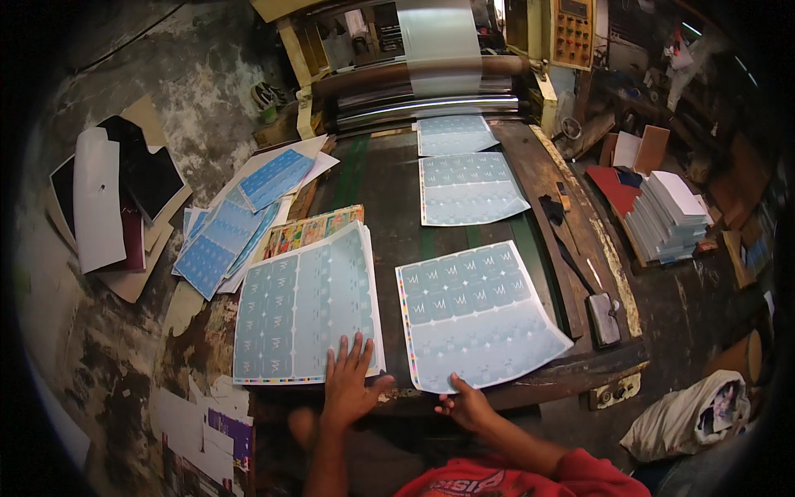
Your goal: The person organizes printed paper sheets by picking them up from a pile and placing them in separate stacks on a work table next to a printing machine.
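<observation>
My left hand [351, 383] lies with fingers spread on the lower right corner of a stack of printed sheets [302, 311], pale blue-green with rows of card-like panels. To its right, my right hand [465, 403] pinches the near edge of a single printed sheet [476, 319], thumb on top and fingers curled below. That sheet lies on the dark machine bed, its right corner bent. Beyond it, another printed sheet [468, 190] rests on the bed, and a further printed sheet [454, 135] lies just in front of the rollers.
A roller machine [422, 87] with a hanging clear film [439, 45] stands at the back. Blue printed sheets [219, 240] lie loose at left. A metal block [603, 319] sits on the right edge. Stacked paper [667, 211] and a white sack [687, 418] are farther right.
</observation>
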The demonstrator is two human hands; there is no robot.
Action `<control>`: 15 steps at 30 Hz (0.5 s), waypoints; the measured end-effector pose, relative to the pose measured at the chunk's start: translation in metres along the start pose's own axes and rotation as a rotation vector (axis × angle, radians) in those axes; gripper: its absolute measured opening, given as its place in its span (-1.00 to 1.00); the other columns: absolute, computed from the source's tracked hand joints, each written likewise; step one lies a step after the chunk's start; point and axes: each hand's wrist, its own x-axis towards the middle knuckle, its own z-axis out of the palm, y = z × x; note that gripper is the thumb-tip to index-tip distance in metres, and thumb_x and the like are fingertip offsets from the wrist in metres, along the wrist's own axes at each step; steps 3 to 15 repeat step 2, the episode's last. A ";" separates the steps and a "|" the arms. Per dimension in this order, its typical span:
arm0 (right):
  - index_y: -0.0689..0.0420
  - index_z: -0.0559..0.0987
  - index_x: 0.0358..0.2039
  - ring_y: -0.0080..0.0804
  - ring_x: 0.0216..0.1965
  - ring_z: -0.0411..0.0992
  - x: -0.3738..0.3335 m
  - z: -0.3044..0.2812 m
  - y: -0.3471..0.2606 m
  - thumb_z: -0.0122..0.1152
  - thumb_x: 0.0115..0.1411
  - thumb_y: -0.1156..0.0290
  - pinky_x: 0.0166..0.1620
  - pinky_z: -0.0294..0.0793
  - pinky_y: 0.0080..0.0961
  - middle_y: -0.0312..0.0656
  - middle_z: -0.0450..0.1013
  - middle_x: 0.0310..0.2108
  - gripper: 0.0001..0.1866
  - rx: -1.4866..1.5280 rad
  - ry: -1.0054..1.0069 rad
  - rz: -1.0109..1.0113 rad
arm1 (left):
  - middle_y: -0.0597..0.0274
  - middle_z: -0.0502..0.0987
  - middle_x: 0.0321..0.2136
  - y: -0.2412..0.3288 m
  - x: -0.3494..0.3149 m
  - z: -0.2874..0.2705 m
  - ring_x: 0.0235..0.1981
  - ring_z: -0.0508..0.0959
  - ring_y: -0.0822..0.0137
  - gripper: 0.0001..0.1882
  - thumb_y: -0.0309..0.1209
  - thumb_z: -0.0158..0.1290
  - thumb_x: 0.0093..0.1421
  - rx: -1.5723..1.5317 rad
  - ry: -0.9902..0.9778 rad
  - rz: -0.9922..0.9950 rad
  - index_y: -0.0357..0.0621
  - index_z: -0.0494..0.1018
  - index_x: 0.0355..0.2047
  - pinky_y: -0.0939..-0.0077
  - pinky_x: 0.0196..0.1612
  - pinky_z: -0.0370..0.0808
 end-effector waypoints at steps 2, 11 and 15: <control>0.02 0.35 -0.08 -0.52 -0.56 0.29 0.017 0.005 -0.014 0.03 0.34 0.05 -0.10 0.44 -0.19 -0.27 0.38 -0.48 -0.67 0.008 -0.006 0.021 | -0.05 0.04 0.36 -0.014 -0.005 0.024 0.38 -0.04 -0.17 -0.03 0.32 0.01 0.07 0.484 0.045 0.125 -0.05 0.15 0.33 -0.16 0.36 -0.19; 0.02 0.35 -0.08 -0.52 -0.56 0.29 0.017 0.005 -0.014 0.03 0.34 0.05 -0.10 0.44 -0.19 -0.27 0.38 -0.48 -0.67 0.008 -0.006 0.021 | -0.05 0.04 0.36 -0.014 -0.005 0.024 0.38 -0.04 -0.17 -0.03 0.32 0.01 0.07 0.484 0.045 0.125 -0.05 0.15 0.33 -0.16 0.36 -0.19; 0.02 0.35 -0.08 -0.52 -0.56 0.29 0.017 0.005 -0.014 0.03 0.34 0.05 -0.10 0.44 -0.19 -0.27 0.38 -0.48 -0.67 0.008 -0.006 0.021 | -0.05 0.04 0.36 -0.014 -0.005 0.024 0.38 -0.04 -0.17 -0.03 0.32 0.01 0.07 0.484 0.045 0.125 -0.05 0.15 0.33 -0.16 0.36 -0.19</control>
